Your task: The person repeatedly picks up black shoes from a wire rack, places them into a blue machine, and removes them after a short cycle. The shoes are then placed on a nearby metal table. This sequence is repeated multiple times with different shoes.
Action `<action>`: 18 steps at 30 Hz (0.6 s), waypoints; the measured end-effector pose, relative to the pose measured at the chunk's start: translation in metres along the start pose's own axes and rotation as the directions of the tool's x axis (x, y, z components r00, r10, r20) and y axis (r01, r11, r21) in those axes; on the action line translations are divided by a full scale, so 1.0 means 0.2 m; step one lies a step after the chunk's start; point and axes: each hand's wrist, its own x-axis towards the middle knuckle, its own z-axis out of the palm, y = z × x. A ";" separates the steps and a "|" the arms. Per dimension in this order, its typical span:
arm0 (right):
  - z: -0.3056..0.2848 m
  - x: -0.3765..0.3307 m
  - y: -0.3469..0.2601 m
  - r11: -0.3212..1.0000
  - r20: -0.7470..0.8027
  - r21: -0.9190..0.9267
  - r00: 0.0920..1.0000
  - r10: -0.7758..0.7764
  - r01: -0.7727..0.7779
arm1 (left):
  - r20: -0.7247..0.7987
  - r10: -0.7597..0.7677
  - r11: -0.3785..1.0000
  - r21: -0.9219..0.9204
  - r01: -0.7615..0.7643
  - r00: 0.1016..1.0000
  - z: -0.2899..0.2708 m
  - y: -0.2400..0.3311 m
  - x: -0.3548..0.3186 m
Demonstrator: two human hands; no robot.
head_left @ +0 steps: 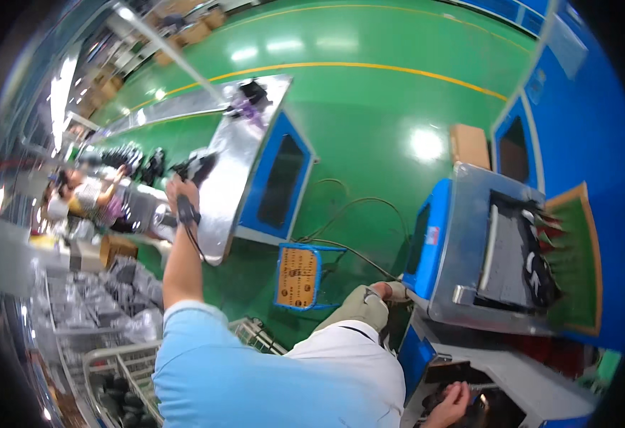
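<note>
Left hand: raised far to the left, closed around a black cable at the near end of the metal conveyor table.
Black cable: hangs from the left fist down along the forearm.
Right hand: low at the near right, fingers curled on a dark item; how firmly it grips I cannot tell.
Blue machine: right, with a grey belt and a green board.
Wire basket: near left, holding dark pieces.
Floor: green, with yellow lines.
</note>
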 end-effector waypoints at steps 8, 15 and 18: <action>-0.75 0.70 -0.19 0.609 -0.541 -0.785 0.605 -0.584 -0.114 | 0.114 0.990 0.133 -0.938 -0.320 0.078 -0.21 2.23 -1.73; -0.74 0.66 -0.32 0.569 -0.649 -0.720 0.676 -0.349 -0.397 | -0.387 0.874 -0.426 -0.901 -0.079 -0.294 -1.11 4.05 -2.74; -0.72 0.70 -0.22 0.573 -0.542 -0.785 0.709 -0.451 -0.235 | -0.471 0.878 -0.478 -0.863 -0.161 -0.083 -1.15 4.59 -2.93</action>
